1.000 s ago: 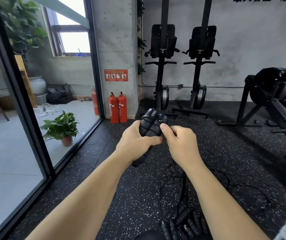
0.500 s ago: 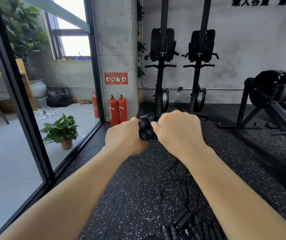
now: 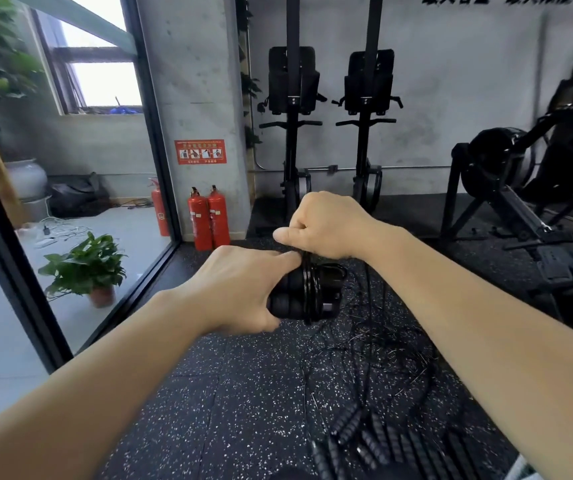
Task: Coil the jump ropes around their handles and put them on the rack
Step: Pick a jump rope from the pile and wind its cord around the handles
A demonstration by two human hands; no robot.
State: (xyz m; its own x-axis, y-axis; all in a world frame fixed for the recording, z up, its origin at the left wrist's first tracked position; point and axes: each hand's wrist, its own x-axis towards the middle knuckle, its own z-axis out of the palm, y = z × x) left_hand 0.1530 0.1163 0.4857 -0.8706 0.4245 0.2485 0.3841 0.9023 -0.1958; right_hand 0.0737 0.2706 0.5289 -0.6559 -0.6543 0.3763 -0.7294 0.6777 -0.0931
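Handles first: spare black ribbed handles (image 3: 382, 441) lie nearest me on the speckled black rubber floor (image 3: 229, 393), amid slack thin black cord (image 3: 364, 344). Further out, I see the left hand (image 3: 240, 289) wrapped round a pair of black ribbed jump-rope handles (image 3: 292, 296), held sideways in the air, with several cord turns near their right end. The right hand (image 3: 330, 225), just above, has its fingers curled and pinches the cord. Beyond stand two red fire extinguishers (image 3: 208, 218) against a grey concrete pillar (image 3: 195, 81).

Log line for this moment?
left hand: grips paired black ribbed rope handles | right hand: pinches thin black cord above them | cord: partly wound, rest loose on speckled floor
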